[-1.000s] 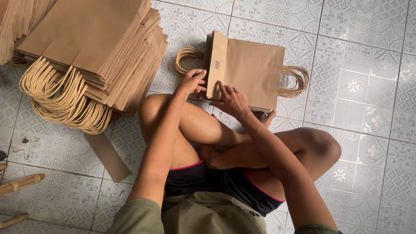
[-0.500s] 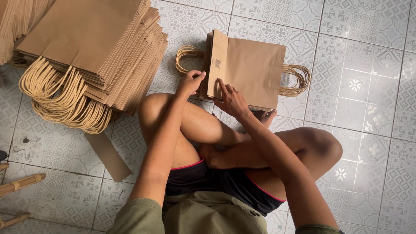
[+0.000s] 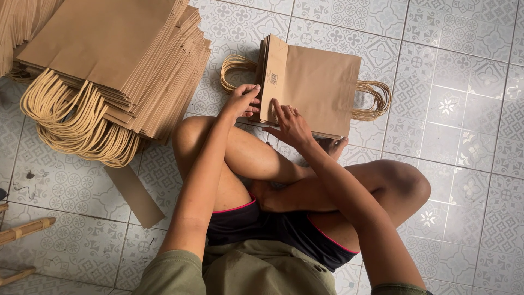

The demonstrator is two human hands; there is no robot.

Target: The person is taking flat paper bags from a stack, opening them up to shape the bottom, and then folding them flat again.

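bag pile: a small pile of flat brown paper bags [image 3: 319,87] sits on the patterned tile floor [image 3: 458,109], right in front of the person's crossed legs, bottom fold turned toward the left hand

left hand: left hand [image 3: 240,101] sits at the folded bottom edge, fingers curled against it; looks like a light pinch on the flap, nothing lifted

right hand: right hand [image 3: 292,124] lies on the near edge of the top bag, fingers spread and pressing flat, not clenched around anything

handles: twisted paper cord loops [image 3: 374,98] poke out on the right of the pile, another bunch [image 3: 236,68] on the left

how it'll handle, imo: super light, thin and floppy when you take one, stiffer as a pile. creases easily, and the sheets probably slide on each other, so one hand pressing down makes sense

where to grab: I'd go for the doubled bottom fold or the near edge, it's the stiffest bit. cords work for carrying but they'd tangle

nearby: much bigger stack of the same bags [image 3: 109,60] to the left, cord loops hanging off its front; a loose cardboard strip [image 3: 134,194] on the floor beside it
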